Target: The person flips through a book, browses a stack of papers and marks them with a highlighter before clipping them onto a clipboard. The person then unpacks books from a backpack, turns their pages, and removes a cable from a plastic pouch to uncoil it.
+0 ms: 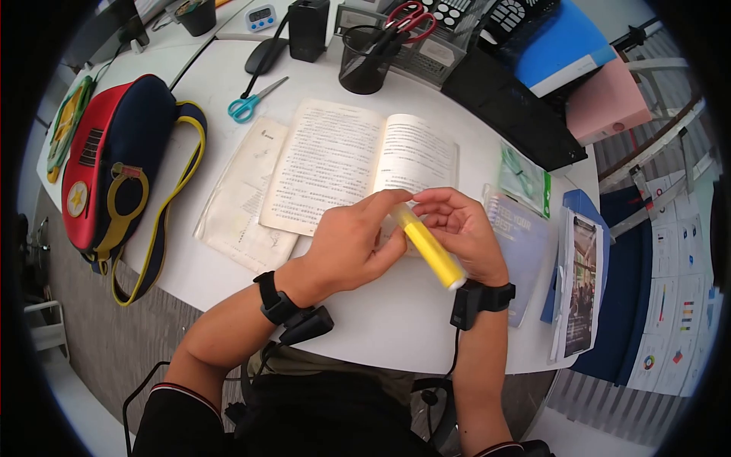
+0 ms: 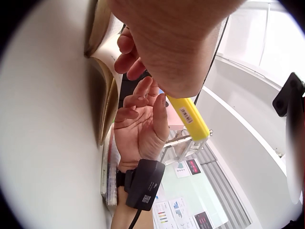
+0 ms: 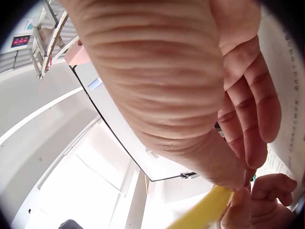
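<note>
A yellow tube (image 1: 435,254) with a white end and a clear upper part slants in front of my chest, slightly blurred. My left hand (image 1: 346,238) pinches its upper end between thumb and forefinger. My right hand (image 1: 461,232) is close on the other side, its thumb beside the tube and its forefinger near the left fingertips; whether it grips the tube I cannot tell. In the left wrist view the tube carries a barcode label (image 2: 186,115), and the right palm faces that camera with loosely bent fingers. An open book (image 1: 339,156) lies just beyond both hands.
Worn papers (image 1: 247,202) lie partly under the book. Blue scissors (image 1: 255,103) are behind it, near a black mesh pen cup (image 1: 364,65). A red and navy bag (image 1: 114,164) sits at the left. A purple notebook (image 1: 521,244) and a clipboard (image 1: 577,286) lie right.
</note>
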Tool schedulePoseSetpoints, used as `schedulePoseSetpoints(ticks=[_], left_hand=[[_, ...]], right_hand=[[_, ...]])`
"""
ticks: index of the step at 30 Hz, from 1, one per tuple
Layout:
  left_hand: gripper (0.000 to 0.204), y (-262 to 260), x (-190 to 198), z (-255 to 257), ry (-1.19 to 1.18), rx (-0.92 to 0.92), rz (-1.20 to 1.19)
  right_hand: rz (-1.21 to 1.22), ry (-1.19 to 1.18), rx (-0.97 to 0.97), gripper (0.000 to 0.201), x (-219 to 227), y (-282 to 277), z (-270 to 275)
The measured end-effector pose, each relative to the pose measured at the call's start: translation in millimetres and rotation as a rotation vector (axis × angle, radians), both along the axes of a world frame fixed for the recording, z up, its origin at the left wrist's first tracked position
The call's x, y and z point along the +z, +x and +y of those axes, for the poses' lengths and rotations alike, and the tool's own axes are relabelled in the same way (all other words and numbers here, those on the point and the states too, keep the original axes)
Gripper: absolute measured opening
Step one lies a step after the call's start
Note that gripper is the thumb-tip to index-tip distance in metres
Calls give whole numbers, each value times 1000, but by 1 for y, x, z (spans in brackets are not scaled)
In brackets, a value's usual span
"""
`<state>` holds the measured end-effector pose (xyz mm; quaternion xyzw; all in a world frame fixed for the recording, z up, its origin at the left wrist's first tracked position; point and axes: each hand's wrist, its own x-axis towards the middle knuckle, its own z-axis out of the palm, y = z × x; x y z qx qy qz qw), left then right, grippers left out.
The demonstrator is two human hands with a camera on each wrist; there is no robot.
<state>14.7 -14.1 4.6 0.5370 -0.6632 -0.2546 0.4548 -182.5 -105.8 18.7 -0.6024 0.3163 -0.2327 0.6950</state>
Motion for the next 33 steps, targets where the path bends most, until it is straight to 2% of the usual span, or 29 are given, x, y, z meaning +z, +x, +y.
schedulePoseSetpoints(ticks=[2, 4, 8, 10, 15, 21, 33], left_hand=[[31, 0, -1, 0, 36, -19, 24], [24, 1, -4, 0, 37, -27, -64], [27, -5, -7, -4, -39, 53, -14], [27, -5, -3, -4, -39, 33, -4], [28, -5, -4, -4, -35, 50, -42], [35, -4, 0, -5, -19, 88, 5], [31, -3, 0, -5, -33, 92, 22]], right_hand=[[-11, 39, -15, 43, 2, 0, 3], [-21, 76, -34, 42, 4, 0, 4], [18, 107, -51, 37, 7, 0, 5], [-54, 69, -42, 36, 7, 1, 6], [-37, 43, -24, 34, 8, -1, 6], [-17, 26, -144, 34, -2, -4, 3], [-30, 45, -128, 30, -2, -4, 1]])
